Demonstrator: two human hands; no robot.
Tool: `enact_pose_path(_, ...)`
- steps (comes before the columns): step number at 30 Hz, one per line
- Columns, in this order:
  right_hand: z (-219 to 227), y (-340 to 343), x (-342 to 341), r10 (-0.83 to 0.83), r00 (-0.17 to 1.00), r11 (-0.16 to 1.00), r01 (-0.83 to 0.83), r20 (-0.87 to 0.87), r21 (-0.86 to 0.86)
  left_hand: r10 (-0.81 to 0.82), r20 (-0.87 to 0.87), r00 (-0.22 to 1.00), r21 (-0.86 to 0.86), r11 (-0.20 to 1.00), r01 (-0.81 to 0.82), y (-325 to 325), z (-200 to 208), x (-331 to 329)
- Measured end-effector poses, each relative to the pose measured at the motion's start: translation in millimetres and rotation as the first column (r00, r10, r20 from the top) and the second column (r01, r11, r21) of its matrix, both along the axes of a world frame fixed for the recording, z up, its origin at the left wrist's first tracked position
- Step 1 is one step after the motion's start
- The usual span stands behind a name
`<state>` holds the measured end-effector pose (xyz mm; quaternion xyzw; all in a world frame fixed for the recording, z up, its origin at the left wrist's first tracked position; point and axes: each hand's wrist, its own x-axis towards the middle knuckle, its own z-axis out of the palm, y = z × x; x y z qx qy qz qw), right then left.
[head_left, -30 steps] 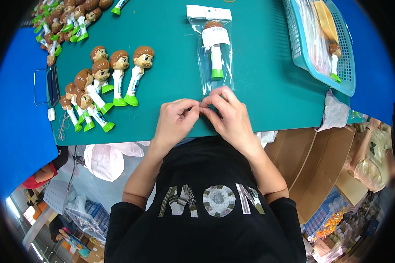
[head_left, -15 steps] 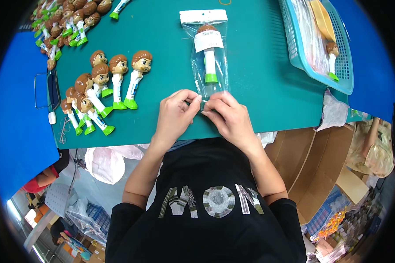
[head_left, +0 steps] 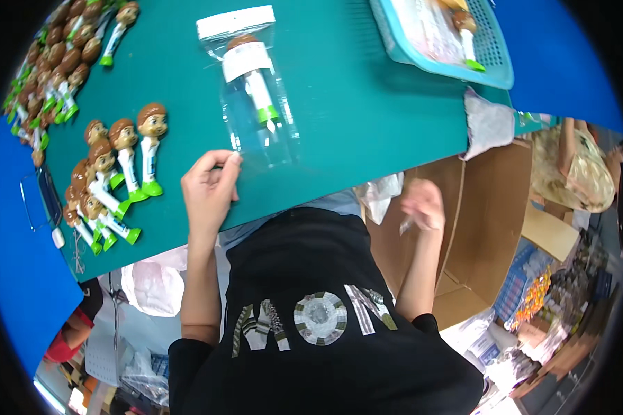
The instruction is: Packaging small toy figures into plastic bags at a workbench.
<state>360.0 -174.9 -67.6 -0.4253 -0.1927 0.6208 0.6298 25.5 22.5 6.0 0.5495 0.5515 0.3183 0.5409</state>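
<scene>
A clear plastic bag (head_left: 282, 149) with a white header lies on the green table. Inside is a figure (head_left: 257, 90) with brown hair, a white body and a green base; a white label covers part of it. My left hand (head_left: 211, 190) is closed in a pinch at the bag's lower left corner. Off the table edge, my right hand (head_left: 424, 204) is over a cardboard box, blurred by motion. A small clear scrap (head_left: 405, 225) shows just below its fingers; whether they hold it is unclear. Several loose figures (head_left: 124, 149) lie left of my left hand.
A heap of similar figures (head_left: 66, 66) covers the far left of the table (head_left: 332, 104). At the far right stands a light blue basket (head_left: 502, 66) with plastic bags and one figure. A grey cloth (head_left: 488, 124) hangs over the edge above the cardboard box (head_left: 488, 221).
My right hand has left the bag and moved right, over the box. My left hand stays at the bag's corner. The whole view has turned and shifted.
</scene>
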Motion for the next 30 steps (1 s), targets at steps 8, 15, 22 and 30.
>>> enact_pose_path(8, -186, 9, 10, -0.255, 0.872, 0.735, 0.456, 0.419, -0.502, -0.072, 0.008, 0.997, 0.025, 0.997, 0.072, 3, -7, 5)
enact_pose_path(15, -19, 30, -2, 0.597, 0.654, 0.705, -0.151, 0.465, -0.693, -0.061, -0.088, 0.994, 0.036, 0.997, 0.064, -1, 0, -6)
enact_pose_path(22, 91, 130, -52, 0.026, 0.297, 0.945, -0.317, 0.954, 0.073, -0.076, -0.394, 0.916, 0.659, 0.672, 0.339, 37, 7, -4)
enact_pose_path(30, 69, 199, -102, -0.46, 0.003, 0.628, -0.706, 0.888, 0.327, -0.219, -0.622, 0.751, 0.715, 0.232, 0.66, 53, 2, -13)
